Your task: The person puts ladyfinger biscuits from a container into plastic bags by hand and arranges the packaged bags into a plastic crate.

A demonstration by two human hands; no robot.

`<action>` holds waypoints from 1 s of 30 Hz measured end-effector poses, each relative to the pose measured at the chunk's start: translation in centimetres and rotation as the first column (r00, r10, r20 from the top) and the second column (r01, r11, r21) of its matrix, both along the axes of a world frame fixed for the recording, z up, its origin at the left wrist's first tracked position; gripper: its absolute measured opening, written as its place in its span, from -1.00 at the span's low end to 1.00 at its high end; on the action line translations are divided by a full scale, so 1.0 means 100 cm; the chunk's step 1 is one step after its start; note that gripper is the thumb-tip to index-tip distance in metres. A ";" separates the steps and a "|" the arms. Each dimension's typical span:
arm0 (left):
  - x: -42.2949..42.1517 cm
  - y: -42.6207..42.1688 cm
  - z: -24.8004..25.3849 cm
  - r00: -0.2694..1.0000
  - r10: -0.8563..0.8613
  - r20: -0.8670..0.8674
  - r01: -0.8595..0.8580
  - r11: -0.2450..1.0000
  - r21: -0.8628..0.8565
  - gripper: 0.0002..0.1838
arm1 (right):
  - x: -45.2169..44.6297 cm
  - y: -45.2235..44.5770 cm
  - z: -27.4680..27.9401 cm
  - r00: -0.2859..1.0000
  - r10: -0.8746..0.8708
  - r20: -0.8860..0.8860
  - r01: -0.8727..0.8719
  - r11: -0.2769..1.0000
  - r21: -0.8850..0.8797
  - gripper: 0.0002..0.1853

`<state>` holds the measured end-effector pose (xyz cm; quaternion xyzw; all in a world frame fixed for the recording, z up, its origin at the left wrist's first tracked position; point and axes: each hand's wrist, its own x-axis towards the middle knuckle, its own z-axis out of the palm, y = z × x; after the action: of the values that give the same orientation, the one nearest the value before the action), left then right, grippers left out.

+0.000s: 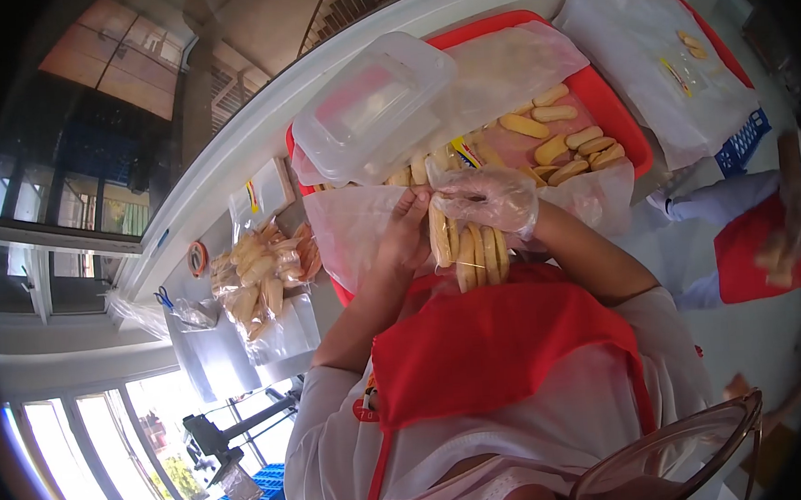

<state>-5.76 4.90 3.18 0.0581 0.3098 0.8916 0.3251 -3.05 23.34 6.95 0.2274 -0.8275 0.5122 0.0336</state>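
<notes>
Gloved grip (pixel 489 199) on glossy bag (pixel 470 249): oblong biscuits (pixel 483 261).

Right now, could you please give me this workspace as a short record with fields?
Left hand: bare, fingers pinched at the top of a clear bag
Right hand: in a clear glove, gripping the bag's upper part
Bag contents: long, pale biscuits side by side
Red tray: loose biscuits toward its right
Translucent container: over the tray's left part
Left of tray: bagged biscuits, tape roll

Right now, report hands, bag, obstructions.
Left hand and gloved right hand gripping bag. Biscuits inside. Plastic tub ahead, clear of both hands.
</notes>
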 end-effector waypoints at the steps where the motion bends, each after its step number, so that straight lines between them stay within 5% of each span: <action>1: -0.002 -0.001 -0.004 0.999 -0.001 -0.055 0.002 1.000 0.030 -0.85 | 0.000 0.000 0.002 1.000 0.003 0.013 -0.003 1.000 -0.009 -0.61; 8: -0.001 -0.006 0.006 0.971 -0.001 -0.241 -0.028 0.993 -0.115 -0.90 | 0.014 0.003 0.028 0.976 0.015 0.219 0.023 0.985 -0.170 -0.65; 11: -0.011 -0.009 0.014 0.929 -0.100 -0.356 0.020 0.975 -0.222 -0.89 | 0.009 0.008 0.014 0.999 0.048 -0.008 -0.049 0.995 -0.087 -0.64; 14: -0.022 -0.018 0.015 0.905 -0.241 -0.351 0.090 0.914 -0.396 -0.88 | 0.010 0.006 0.017 0.980 0.093 0.177 -0.056 0.977 -0.207 -0.61; 18: -0.027 -0.017 0.026 0.836 -0.349 -0.423 0.046 0.813 -0.581 -0.88 | 0.004 0.006 0.015 0.987 0.143 0.077 -0.134 0.985 -0.110 -0.59; 20: -0.022 -0.010 0.030 0.827 -0.334 -0.453 -0.017 0.789 -0.614 -0.84 | 0.000 0.009 0.015 0.985 0.166 -0.051 -0.165 0.986 0.027 -0.57; 23: -0.022 -0.008 0.027 0.841 -0.317 -0.438 -0.014 0.797 -0.604 -0.84 | -0.002 0.010 0.026 0.972 0.207 0.113 -0.210 0.978 0.008 -0.59; 30: -0.015 0.005 0.015 0.891 -0.141 -0.431 -0.109 0.857 -0.504 -0.92 | -0.005 0.006 0.030 0.953 0.233 0.192 -0.251 0.965 0.074 -0.73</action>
<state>-7.22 5.43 4.71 0.1777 0.6033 0.7344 0.2550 -3.51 23.97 9.99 0.2810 -0.8170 0.4899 -0.1162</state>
